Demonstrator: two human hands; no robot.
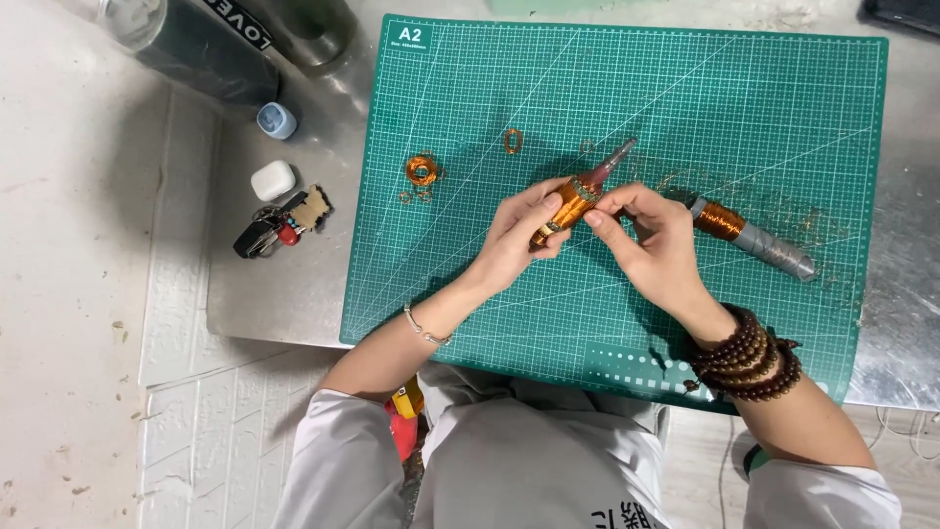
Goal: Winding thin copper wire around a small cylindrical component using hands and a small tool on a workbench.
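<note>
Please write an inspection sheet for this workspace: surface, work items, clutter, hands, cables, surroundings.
Surface: green gridded cutting mat on a grey metal table.
Work items: copper-wound spindle with a grey pointed tip, held over the mat; second wound spindle lying on the mat to the right.
Clutter: small copper coil, copper ring and loose wire scraps on the mat; key bunch, small white case and dark bottle on the table.
Hands: left hand grips the spindle's lower end; right hand pinches near its upper end.
Cables: thin white cable at the right edge.
Surroundings: pale floor; white sleeves, beaded bracelets on the right wrist.
</note>
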